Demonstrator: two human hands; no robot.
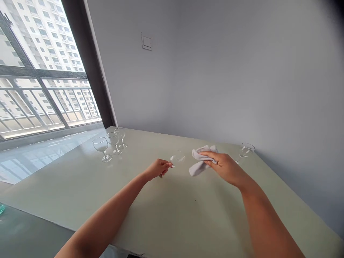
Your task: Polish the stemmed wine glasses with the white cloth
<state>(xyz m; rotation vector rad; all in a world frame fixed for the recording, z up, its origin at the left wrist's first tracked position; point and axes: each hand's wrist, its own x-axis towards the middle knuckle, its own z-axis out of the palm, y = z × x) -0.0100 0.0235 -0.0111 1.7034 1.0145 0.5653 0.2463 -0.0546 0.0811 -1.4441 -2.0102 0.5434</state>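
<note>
Over the middle of the pale table (172,215), my left hand (159,168) is closed on the stem of a clear wine glass (177,156). The bowl of that glass tilts away to the right, and its foot is mostly hidden by my fingers. To the right, my right hand (224,164) pinches a folded white cloth (200,166) between thumb and fingers. A small gap separates cloth and glass. Behind my right hand, near the table's right edge, stands another clear glass (246,148), its lower part partly covered by the hand.
Several more stemmed glasses, among them a front one (100,145), stand together at the table's far left. A grey wall (228,71) with a light switch (146,42) rises behind the table. Left of it is a large window (48,71). A greenish glass object (1,208) shows at the left edge.
</note>
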